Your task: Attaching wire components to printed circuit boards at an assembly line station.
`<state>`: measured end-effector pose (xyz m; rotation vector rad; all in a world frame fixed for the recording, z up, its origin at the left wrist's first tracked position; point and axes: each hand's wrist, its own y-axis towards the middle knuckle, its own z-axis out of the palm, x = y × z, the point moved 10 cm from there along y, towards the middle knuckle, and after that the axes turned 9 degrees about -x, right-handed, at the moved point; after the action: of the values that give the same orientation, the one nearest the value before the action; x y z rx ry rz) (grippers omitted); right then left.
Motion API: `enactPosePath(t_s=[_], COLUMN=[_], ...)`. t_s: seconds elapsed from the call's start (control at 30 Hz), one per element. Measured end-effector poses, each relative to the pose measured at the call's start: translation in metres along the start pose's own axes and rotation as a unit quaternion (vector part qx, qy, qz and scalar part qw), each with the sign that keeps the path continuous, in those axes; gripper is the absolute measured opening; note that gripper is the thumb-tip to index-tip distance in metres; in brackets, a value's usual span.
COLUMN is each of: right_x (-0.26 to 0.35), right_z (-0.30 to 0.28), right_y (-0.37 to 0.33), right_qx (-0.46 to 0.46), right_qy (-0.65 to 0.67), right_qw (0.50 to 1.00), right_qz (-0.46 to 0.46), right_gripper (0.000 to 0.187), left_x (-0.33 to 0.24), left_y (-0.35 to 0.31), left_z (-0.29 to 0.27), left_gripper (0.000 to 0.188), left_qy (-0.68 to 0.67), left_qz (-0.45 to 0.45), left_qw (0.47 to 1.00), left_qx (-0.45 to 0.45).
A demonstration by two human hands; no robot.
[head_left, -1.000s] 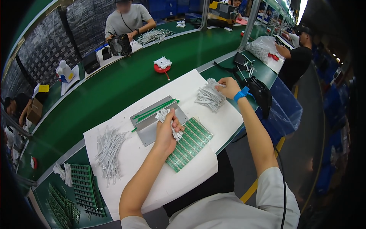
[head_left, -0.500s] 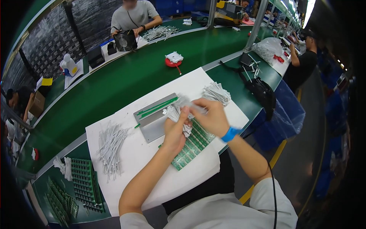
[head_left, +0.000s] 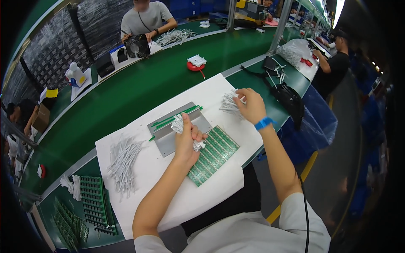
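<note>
Left hand [head_left: 187, 138] full, right hand [head_left: 252, 106] at the white cable pile [head_left: 229, 105]
Left: fingers curled round a white bundle [head_left: 177, 124], ends poking out both sides, by the green board panel [head_left: 215, 157]; right: fingers partly bent at the pile's right edge, on white paper [head_left: 198, 196]; cannot tell whether any strand is pinched

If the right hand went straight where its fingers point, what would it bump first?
The right hand would probably meet the pile of white strands beside it first; depth is unclear, they may already touch.
</note>
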<state>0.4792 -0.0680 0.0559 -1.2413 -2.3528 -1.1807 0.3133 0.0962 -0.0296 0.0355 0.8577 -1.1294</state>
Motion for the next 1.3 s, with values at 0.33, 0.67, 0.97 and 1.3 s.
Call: enactPosePath(t_s=[0.33,0.67,0.97,1.3], right_x=[-0.061,-0.028,0.034,-0.074], right_z=[0.038,-0.016,0.006,0.01], right_y=[0.013,0.022,-0.016,0.014], right_qx=[0.124,-0.037,0.012,-0.051], right_qy=[-0.085,-0.058,0.305,0.013], right_qw=[0.986,0.997,0.947,0.996], right_qz=[0.067,0.028,0.098,0.073], right_gripper=[0.02,0.017,0.02,0.025], left_x=[0.0,0.002,0.008,0.014], left_y=[0.005,0.005,-0.012,-0.003], left_z=[-0.007,-0.003,0.021,0.004], left_gripper=[0.042,0.039,0.054,0.034], left_qy=[0.028,0.053,0.086,0.034], left_qz=[-0.003,0.002,0.005,-0.044], left_qw=[1.0,0.999,0.994,0.998], left_qx=[-0.007,-0.001,0.074,0.022])
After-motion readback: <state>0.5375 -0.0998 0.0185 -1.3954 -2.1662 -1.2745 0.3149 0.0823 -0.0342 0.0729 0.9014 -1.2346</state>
